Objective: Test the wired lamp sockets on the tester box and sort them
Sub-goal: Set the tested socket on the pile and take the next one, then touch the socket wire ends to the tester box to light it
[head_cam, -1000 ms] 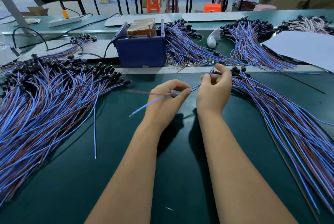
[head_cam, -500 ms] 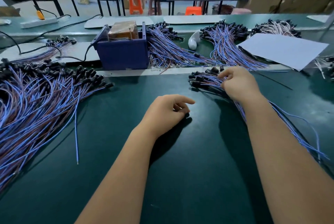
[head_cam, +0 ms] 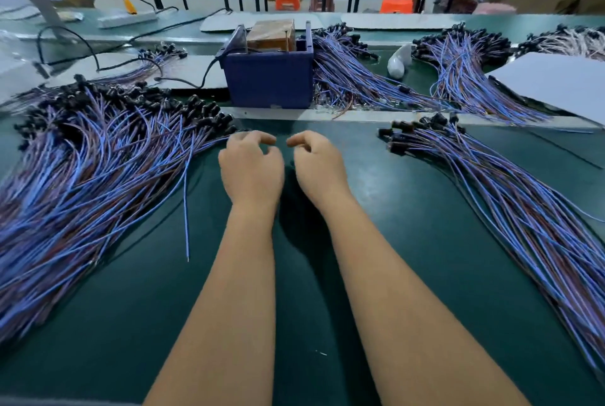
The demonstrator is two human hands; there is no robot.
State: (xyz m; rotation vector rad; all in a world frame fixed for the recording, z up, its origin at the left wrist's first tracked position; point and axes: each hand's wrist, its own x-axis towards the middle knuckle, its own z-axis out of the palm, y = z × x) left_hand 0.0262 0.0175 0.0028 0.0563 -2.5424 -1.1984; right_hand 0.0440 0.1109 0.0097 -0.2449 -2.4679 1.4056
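1. Both of our hands hovered side by side over the dark green bench mat (head_cam: 409, 242) in the head view: our left hand (head_cam: 250, 166) and our right hand (head_cam: 319, 165) each had loosely curled fingers and held nothing, with a narrow gap between them.
2. We saw the wired lamp sockets in heaps. A large fan of black plastic sockets on blue and brown leads (head_cam: 98, 169) lay to the left, its nearest sockets just beside our left fingertips (head_cam: 262, 138). A smaller heap of the same sockets and leads (head_cam: 491, 192) lay to the right, well apart from our right hand.
3. The dark blue plastic tester box (head_cam: 268, 81) stood beyond our hands, behind a pale strip, with a brown block sitting in its top and a black cable leaving its left side.
4. We judged the step in hand to be fetching the next socket. To do it well, we needed to pinch one socket body at the edge of a heap, draw its leads free without dragging neighbours, then carry the bare lead ends to the box.
5. We could not tell which heap was tested and which was not.
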